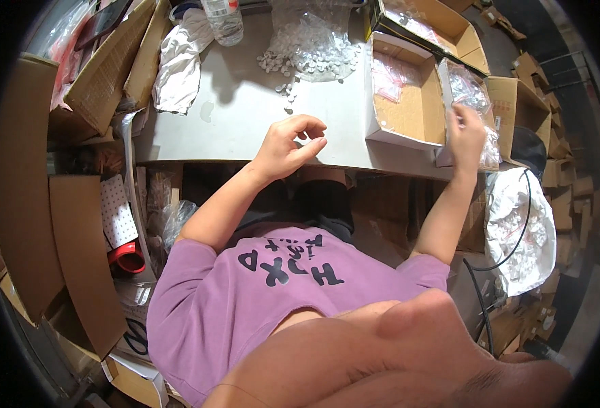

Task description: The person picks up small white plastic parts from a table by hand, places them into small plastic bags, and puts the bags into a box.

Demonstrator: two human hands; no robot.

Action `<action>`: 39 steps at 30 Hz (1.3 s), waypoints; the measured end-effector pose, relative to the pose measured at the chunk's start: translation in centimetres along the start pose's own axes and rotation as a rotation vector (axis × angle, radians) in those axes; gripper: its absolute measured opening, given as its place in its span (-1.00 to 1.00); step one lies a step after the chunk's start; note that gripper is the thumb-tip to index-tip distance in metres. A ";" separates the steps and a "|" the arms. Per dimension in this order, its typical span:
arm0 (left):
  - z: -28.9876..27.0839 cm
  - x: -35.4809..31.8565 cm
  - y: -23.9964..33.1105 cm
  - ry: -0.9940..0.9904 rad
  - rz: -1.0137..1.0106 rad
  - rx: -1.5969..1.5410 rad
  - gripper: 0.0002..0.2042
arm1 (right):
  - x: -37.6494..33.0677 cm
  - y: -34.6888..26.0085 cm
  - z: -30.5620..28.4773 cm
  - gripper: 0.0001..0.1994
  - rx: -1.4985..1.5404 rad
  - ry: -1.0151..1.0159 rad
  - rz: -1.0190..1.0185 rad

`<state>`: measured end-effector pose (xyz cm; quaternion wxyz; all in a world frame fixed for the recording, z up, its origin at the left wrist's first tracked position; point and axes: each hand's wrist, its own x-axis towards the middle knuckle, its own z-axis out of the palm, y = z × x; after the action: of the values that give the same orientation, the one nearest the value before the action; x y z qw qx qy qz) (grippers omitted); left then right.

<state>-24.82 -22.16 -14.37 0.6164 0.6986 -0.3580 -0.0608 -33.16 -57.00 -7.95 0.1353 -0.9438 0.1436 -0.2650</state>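
Observation:
My left hand (290, 144) hovers over the front of the table (239, 129), its fingers bent and thumb apart, with nothing visible between them. Beyond it, small white round pieces (283, 64) spill from a clear plastic bag (310, 27), a few lying loose nearer to me. At the right, my right hand (467, 132) is above a narrow box of small clear bags (464, 88). Its fingers are curled together, and whatever they hold is too blurred to make out. Just left of it stands an open carton (426, 102) with several small clear bags inside.
A water bottle (225, 27) and a crumpled white cloth (181, 61) are at the back left. Large cardboard boxes (21, 190) crowd my left side. On the right hang a white sack (518, 238) of small pieces and a black cable (477, 299).

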 end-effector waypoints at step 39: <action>-3.4 -1.7 -2.1 0.297 -0.289 -0.371 -0.83 | 0.3 -15.8 15.9 -0.52 -0.042 -0.317 -0.097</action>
<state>-23.38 -18.46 -16.11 0.7644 0.6190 -0.1431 -0.1095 -21.19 -39.68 -15.62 0.1236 -0.9823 0.0800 -0.1158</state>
